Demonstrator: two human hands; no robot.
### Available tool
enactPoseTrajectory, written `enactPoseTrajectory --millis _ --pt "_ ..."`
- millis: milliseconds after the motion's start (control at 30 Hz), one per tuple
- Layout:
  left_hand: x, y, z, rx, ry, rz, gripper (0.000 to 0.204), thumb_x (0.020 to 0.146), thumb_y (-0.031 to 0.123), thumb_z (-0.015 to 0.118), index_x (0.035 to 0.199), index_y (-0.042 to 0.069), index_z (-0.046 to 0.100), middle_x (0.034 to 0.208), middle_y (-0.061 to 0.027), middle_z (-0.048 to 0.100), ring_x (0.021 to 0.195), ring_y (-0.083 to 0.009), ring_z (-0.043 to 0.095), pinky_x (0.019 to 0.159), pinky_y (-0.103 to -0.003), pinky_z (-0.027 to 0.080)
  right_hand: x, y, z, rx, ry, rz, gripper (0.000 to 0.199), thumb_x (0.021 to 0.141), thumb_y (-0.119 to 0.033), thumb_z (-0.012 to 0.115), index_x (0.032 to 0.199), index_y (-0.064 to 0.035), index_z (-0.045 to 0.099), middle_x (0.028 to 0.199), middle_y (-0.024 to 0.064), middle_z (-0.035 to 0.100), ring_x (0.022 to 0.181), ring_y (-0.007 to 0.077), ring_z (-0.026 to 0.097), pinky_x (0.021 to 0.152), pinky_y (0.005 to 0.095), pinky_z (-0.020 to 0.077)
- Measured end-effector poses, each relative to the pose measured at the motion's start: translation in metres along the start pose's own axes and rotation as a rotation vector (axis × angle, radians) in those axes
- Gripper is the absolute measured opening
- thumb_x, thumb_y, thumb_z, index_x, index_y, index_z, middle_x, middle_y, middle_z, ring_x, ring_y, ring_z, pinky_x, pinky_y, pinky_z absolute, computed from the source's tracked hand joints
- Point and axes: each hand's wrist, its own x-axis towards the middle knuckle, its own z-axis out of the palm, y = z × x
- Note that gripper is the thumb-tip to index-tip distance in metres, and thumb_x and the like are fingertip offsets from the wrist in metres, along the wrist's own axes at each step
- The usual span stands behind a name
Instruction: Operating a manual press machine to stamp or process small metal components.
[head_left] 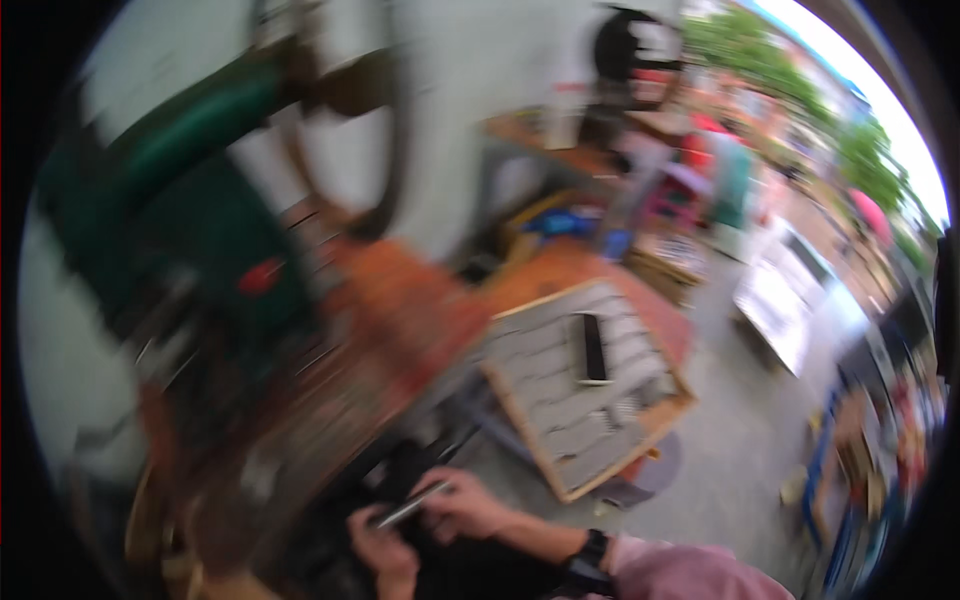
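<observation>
Low in the head view, my left hand point(385, 547) and my right hand point(462, 506) hold a slim silver metal rod point(412, 505) between them. The fingers of both are closed around it, one hand at each end. A dark band point(590, 562) circles my right wrist, below a pink sleeve. Motion blur hides the rod's fine detail. Just beyond my right hand, a shallow wood-framed tray point(528, 437) lies tilted, with grey rows across it and a dark phone-like slab point(594, 350) on top.
At the left stands a green machine point(190, 180) with a large wheel point(400, 130), by a worn reddish bench point(390, 310). Cluttered goods point(570, 220) sit behind the tray. White sheets point(780, 300) lie to the right, with blue-edged racks point(825, 450) farther over.
</observation>
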Motion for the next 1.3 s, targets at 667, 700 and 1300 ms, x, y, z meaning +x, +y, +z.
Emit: enactPoseTrajectory --millis 667,700,1300 --pt "0.064 0.036 -0.087 0.535 0.242 0.064 0.065 0.074 0.018 0.07 0.127 -0.003 0.039 0.122 -0.0219 0.046 0.117 -0.0358 0.043 0.103 -0.044 0.03 0.005 0.013 0.003 0.039 0.135 0.053 0.025 0.093 -0.029 0.055 0.093 -0.0038 0.056 0.06 -0.0008 0.04 0.044 0.0094 0.037 0.041 0.0253 0.0317" --pt "0.075 0.015 -0.103 0.677 0.233 0.116 0.07 0.073 0.018 0.07 0.13 -0.005 0.036 0.127 -0.0239 0.044 0.12 -0.0373 0.041 0.105 -0.043 0.028 0.008 0.01 0.015 -0.056 0.166 0.104 0.025 0.092 -0.031 0.056 0.088 -0.0056 0.057 0.059 -0.0012 0.042 0.045 0.0082 0.039 0.041 0.0231 0.0309" --pt "0.11 0.038 -0.108 0.757 -0.044 0.085 0.062 0.082 0.028 0.069 0.131 0.0 0.044 0.124 -0.0258 0.048 0.114 -0.0423 0.046 0.096 -0.047 0.038 0.0 0.003 0.006 -0.285 0.102 -0.255 0.032 0.092 -0.032 0.055 0.078 -0.0028 0.055 0.058 0.0052 0.054 0.039 0.0133 0.05 0.038 0.0262 0.0398"
